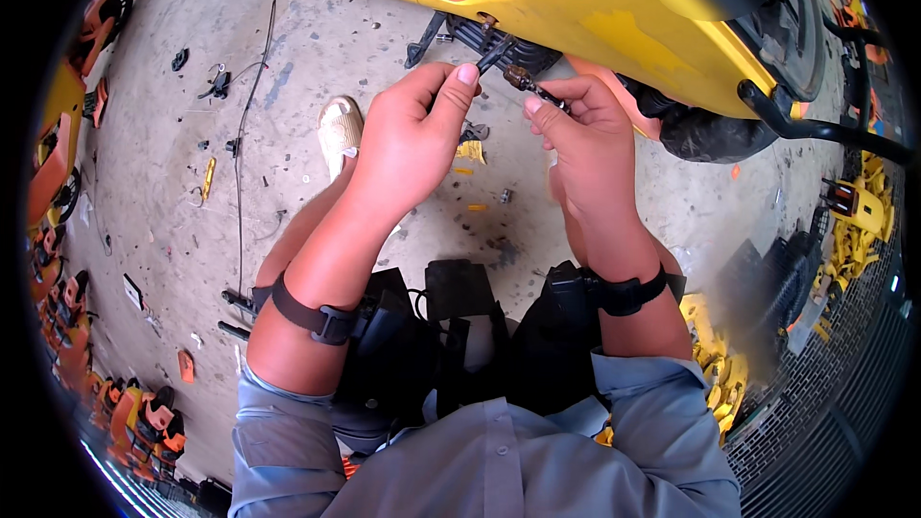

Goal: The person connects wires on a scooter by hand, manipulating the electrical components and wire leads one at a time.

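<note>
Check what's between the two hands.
Head view: a dark rod pinched in the left hand and a brown-ended part in the right hand; below, a yellow scrap on the floor. Can't tell if rod and part touch.

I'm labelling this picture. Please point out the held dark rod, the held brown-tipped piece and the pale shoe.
Dark rod [494, 54]: head view, on its exposed length.
Brown-tipped piece [520, 79]: head view, on its brown tip.
Pale shoe [340, 127]: head view, on its upper.

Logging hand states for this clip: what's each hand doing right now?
Left hand: closed, pinching a dark narrow piece.
Right hand: closed, holding a slim dark part with a brownish end.
</note>
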The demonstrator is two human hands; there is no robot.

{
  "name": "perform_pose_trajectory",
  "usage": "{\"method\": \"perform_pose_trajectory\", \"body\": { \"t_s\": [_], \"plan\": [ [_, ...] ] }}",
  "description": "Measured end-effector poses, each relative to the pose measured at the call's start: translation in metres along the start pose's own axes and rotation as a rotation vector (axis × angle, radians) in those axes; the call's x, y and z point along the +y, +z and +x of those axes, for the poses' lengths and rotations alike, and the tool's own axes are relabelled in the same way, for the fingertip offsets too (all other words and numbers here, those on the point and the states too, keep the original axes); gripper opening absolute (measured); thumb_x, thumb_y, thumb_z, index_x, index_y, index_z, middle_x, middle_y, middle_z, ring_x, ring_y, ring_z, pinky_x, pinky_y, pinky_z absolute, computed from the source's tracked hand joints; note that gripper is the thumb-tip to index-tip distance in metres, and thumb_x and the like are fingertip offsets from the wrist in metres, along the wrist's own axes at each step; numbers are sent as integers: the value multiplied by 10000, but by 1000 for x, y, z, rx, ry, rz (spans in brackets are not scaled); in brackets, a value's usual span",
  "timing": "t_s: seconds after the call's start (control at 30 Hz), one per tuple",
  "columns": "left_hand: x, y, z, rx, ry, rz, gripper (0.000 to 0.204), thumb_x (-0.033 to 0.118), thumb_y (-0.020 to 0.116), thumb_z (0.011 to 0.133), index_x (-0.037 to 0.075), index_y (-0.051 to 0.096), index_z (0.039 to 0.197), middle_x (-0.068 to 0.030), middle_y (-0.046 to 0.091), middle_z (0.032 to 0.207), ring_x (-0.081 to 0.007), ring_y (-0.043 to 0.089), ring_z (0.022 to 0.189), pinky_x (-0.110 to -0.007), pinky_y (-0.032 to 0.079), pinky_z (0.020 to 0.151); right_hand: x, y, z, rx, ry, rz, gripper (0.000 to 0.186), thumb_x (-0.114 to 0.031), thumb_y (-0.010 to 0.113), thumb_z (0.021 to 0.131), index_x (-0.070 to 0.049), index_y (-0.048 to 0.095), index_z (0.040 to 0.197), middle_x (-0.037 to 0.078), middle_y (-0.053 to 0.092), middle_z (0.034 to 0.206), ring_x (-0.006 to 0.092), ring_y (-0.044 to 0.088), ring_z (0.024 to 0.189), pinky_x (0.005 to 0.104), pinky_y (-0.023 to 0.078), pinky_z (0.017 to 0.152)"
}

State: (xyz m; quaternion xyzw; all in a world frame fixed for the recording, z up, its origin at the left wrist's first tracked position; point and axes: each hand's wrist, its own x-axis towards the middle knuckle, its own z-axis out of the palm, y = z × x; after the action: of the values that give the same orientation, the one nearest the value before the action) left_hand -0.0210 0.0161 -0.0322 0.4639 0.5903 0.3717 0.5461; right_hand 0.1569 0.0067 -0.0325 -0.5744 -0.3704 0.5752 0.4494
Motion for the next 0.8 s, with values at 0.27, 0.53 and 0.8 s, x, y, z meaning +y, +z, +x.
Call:
{"method": "perform_pose_trajectory", "body": {
  "t_s": [0.27,0.53,0.8],
  "plan": [
    [6,-2,1,-42,-91,-97,387,361,503,1073,29,683,989,42,468,596,-55,409,545,-227,337,518,-7,-7,3,-15,104,36,185,-144,681,967,-8,648,1089,80,715,950,123,619,822,242,447,681],
    [16,-5,-5,-145,-123,-205,424,396,501,1070,18,666,976,8,566,649,-68,511,582,-230,440,561,-2,-15,5,-131,-6,173,225,-178,639,1004,-2,667,1141,76,717,1020,129,633,886,264,485,697],
    [13,-5,-5,-170,-93,-259,417,392,489,1076,19,659,999,2,588,665,-74,527,588,-228,451,565,-3,-15,4,-134,8,159,233,-204,614,1022,-9,675,1136,71,717,1021,130,632,887,262,487,716]
  ]
}}
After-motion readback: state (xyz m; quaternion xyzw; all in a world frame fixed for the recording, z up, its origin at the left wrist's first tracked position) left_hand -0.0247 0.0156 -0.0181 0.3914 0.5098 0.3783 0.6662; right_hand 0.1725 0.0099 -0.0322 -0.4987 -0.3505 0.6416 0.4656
